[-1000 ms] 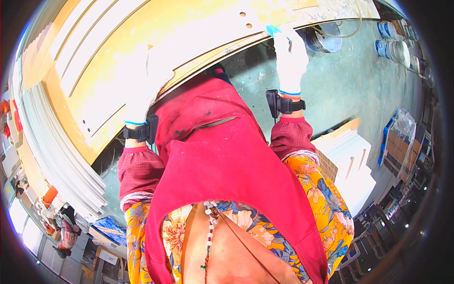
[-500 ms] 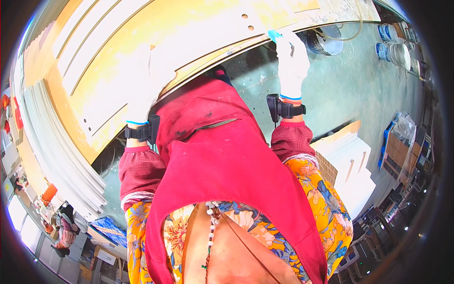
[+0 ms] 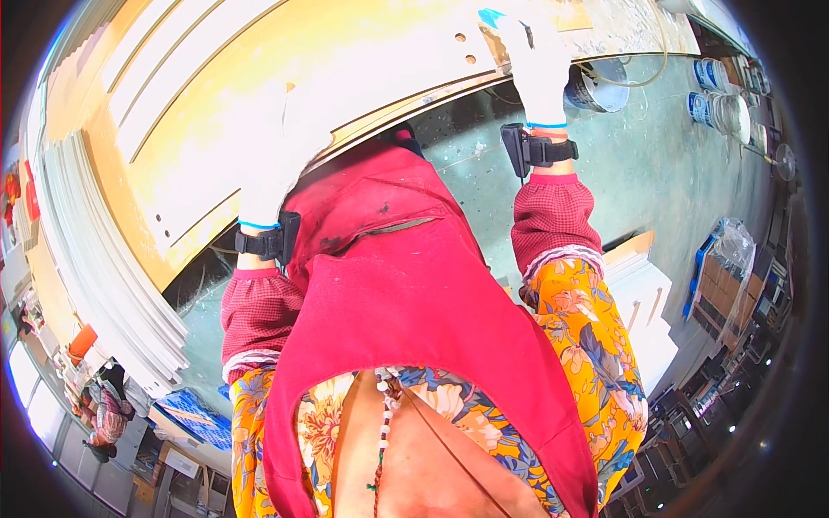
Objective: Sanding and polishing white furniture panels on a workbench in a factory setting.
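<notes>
My left hand (image 3: 281, 164), in a white glove, lies on a long pale board (image 3: 380, 73) on the left. Glare washes out most of its fingers, but the thumb side stands apart from a finger pointing away from me. My right hand (image 3: 534, 73), also gloved in white, is at the board's near edge farther right. Its fingers are closed round a small piece with a blue end (image 3: 490, 17) and a brownish flat part (image 3: 495, 45); I cannot make out its kind. Two dark round holes (image 3: 465, 47) show in the board beside it.
White strips (image 3: 186, 73) lie on the yellow tabletop (image 3: 95, 138). A stack of long pale panels (image 3: 108, 268) stands at left. Buckets (image 3: 596, 91) and tubs (image 3: 721, 112) are on the green floor (image 3: 691, 186). White panels (image 3: 643, 315) and wrapped cartons (image 3: 725, 272) stand at right.
My right hand has moved away from me and slightly right, from the board's edge onto its surface, with the blue-ended piece. My left hand has stayed nearly in place.
</notes>
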The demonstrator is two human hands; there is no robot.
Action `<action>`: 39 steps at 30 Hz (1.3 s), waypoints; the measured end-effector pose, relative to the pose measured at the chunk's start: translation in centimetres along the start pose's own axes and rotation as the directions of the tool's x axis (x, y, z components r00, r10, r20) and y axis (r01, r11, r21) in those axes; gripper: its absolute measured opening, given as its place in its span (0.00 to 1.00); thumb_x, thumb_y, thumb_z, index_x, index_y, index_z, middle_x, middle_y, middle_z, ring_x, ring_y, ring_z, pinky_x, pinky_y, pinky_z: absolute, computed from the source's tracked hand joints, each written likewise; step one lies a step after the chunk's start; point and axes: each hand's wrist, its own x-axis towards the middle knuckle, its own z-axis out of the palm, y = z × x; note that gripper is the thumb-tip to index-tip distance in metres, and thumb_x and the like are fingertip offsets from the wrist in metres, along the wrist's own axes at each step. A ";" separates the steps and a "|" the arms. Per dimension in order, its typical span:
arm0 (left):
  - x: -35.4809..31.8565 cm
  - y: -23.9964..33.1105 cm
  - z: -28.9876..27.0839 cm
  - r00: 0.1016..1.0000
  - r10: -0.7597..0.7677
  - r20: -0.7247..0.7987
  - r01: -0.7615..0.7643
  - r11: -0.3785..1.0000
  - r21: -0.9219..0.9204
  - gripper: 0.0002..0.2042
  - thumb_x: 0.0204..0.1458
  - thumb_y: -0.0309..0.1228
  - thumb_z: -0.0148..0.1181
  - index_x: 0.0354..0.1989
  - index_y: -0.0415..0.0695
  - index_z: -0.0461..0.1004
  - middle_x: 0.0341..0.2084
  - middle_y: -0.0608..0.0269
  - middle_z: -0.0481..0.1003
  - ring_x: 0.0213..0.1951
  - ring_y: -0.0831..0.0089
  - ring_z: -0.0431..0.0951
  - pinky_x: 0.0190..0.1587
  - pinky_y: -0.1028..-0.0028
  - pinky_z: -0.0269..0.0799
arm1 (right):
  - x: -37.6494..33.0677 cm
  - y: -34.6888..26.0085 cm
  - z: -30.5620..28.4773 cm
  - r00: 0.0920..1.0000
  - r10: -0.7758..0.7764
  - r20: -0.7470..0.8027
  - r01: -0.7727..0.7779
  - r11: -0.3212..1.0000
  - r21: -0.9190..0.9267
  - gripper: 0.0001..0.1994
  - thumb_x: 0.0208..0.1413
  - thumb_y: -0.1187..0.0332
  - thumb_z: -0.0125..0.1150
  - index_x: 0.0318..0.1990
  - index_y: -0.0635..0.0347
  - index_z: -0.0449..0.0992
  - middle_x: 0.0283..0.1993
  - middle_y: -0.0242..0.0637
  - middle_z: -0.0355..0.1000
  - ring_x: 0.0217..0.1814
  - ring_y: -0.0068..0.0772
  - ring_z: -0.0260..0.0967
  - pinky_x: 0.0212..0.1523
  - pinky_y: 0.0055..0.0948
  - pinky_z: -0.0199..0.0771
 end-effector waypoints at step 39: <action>0.2 -0.2 0.3 0.987 -0.152 0.050 0.152 0.988 0.008 0.40 0.36 0.48 0.73 0.60 0.42 0.68 0.55 0.49 0.71 0.56 0.49 0.69 0.61 0.51 0.61 | 0.6 -0.6 0.5 0.994 -0.113 0.008 0.114 0.992 -0.048 0.08 0.57 0.69 0.60 0.42 0.60 0.81 0.42 0.43 0.78 0.48 0.42 0.75 0.54 0.36 0.71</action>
